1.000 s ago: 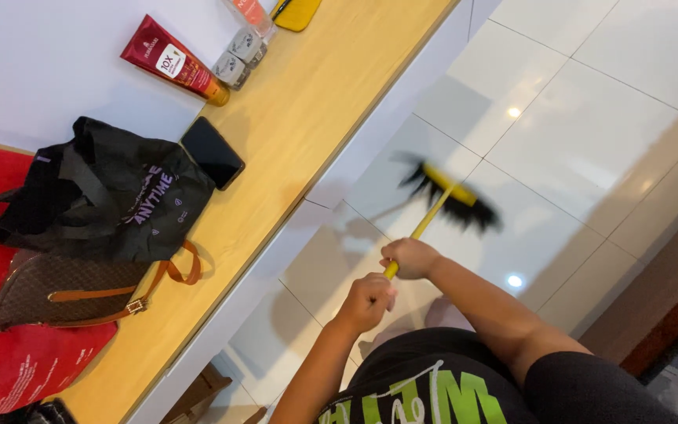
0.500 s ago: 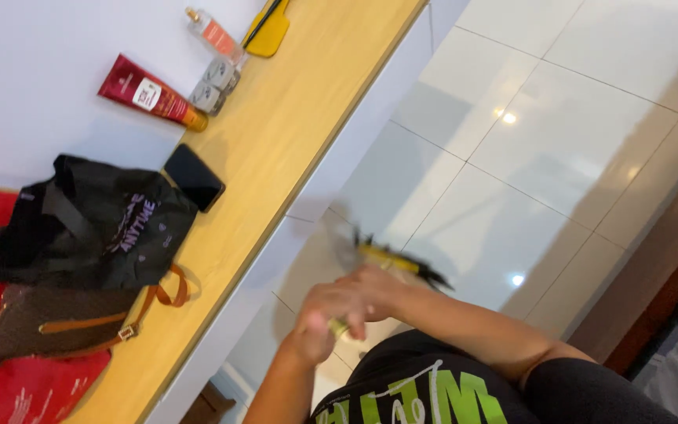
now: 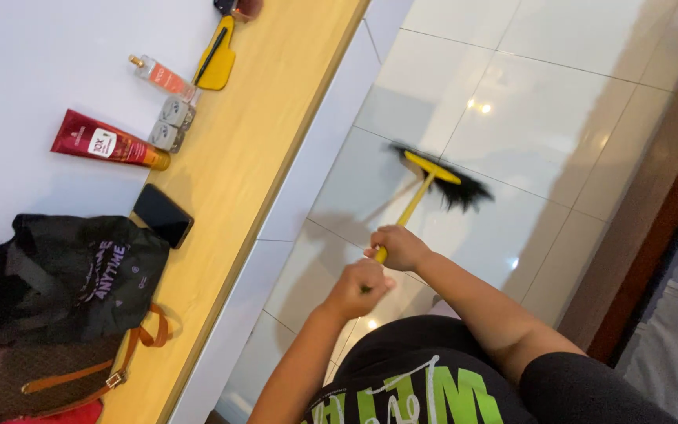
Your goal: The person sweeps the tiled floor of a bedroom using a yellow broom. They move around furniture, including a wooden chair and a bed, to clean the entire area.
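Yellow broom handle (image 3: 410, 209) is gripped by both fists, fingers fully closed: left hand (image 3: 362, 287) nearer the body, right hand (image 3: 399, 246) just ahead. Long axis runs away, up-right, to black bristles (image 3: 442, 177) on white floor tiles (image 3: 527, 118).

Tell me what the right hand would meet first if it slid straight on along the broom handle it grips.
The right hand points up the yellow handle toward the broom head; it would likely meet that head and its black bristles first, then the white floor tiles.
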